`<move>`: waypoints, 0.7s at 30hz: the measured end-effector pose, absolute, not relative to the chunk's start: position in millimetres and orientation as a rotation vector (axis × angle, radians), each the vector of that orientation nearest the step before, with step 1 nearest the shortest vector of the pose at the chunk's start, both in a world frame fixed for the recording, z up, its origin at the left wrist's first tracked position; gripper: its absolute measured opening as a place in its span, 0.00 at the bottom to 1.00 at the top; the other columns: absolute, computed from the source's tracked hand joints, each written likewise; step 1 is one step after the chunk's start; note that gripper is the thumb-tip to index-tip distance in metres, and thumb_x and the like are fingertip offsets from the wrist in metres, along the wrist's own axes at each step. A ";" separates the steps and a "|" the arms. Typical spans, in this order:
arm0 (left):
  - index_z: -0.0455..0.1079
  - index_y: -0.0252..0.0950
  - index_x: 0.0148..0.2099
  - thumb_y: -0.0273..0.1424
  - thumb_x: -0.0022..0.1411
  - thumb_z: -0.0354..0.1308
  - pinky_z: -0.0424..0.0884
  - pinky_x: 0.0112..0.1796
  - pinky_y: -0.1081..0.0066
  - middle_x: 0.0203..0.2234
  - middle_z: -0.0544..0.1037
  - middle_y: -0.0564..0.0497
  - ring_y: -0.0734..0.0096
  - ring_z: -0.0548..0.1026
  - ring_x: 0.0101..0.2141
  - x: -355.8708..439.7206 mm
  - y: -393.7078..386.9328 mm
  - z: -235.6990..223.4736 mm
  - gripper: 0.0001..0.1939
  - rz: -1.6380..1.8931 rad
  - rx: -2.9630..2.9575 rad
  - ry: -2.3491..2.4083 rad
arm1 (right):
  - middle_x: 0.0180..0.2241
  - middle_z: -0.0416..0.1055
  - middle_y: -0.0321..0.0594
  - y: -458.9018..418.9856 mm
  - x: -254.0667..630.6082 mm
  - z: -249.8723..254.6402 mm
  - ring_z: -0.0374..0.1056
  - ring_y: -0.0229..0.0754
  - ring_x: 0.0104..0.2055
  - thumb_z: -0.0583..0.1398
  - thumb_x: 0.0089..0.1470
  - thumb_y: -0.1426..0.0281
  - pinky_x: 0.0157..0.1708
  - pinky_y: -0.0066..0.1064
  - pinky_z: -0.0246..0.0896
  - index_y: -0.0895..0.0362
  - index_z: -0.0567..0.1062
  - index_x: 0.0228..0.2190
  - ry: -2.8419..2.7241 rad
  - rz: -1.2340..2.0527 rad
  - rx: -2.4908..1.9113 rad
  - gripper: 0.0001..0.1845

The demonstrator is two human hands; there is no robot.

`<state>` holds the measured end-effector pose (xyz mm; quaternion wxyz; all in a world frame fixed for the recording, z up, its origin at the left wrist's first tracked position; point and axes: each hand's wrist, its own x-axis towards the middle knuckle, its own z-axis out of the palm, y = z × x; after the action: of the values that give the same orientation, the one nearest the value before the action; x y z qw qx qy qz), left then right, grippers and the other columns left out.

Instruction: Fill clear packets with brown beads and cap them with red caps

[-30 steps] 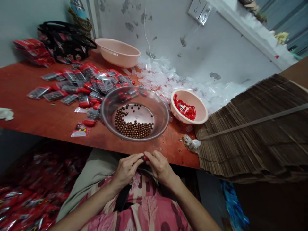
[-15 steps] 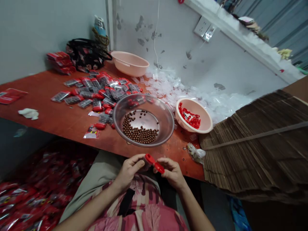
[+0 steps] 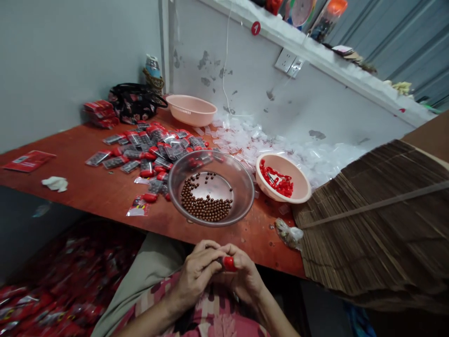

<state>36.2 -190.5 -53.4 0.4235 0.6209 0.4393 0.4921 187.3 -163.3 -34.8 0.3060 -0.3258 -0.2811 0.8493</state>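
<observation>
Above the lap, just off the near edge of the worktop (image 3: pixel 105 206), the left hand (image 3: pixel 196 274) and right hand (image 3: pixel 243 281) meet, their fingers (image 3: pixel 206 252) clenched around a small red piece (image 3: pixel 229 263), its end showing. Just ahead sit a steel bowl (image 3: pixel 250 187) of brown beads (image 3: pixel 206 206) and a pink bowl (image 3: pixel 307 185) of red clips (image 3: pixel 278 183).

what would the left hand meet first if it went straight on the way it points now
The left hand points across toward the right hand, so it would likely meet the red plastic piece held between them first. It looks already in contact, though the fingers partly hide it.
</observation>
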 end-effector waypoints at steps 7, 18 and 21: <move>0.70 0.39 0.45 0.24 0.59 0.50 0.64 0.44 0.66 0.38 0.75 0.46 0.63 0.68 0.43 33.6 -191.9 -42.7 0.14 1.289 1.626 1.101 | 0.30 0.64 0.35 -173.7 172.6 -33.2 0.61 0.33 0.29 0.61 0.41 0.67 0.31 0.26 0.60 0.56 0.69 0.29 -0.629 2.078 -0.805 0.09; 0.49 0.46 0.61 0.28 0.59 0.51 0.54 0.55 0.57 0.58 0.57 0.49 0.59 0.54 0.57 -3.1 -146.8 -16.5 0.30 1.567 1.835 1.491 | 0.33 0.69 0.39 -46.1 139.0 37.9 0.66 0.38 0.35 0.63 0.42 0.68 0.39 0.34 0.61 0.57 0.70 0.38 -1.118 1.905 -0.701 0.17; 0.47 0.46 0.62 0.31 0.58 0.53 0.48 0.57 0.57 0.61 0.51 0.50 0.60 0.50 0.59 -18.4 -133.4 -24.6 0.32 1.645 1.624 1.847 | 0.30 0.68 0.36 32.6 108.6 38.0 0.65 0.35 0.33 0.63 0.41 0.65 0.41 0.33 0.61 0.58 0.70 0.31 -1.119 1.766 -0.750 0.13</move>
<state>-18.4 -133.4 -24.6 0.0911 0.5464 0.6217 0.5538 108.6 32.6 38.0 0.4442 -0.3027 -0.4513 0.7123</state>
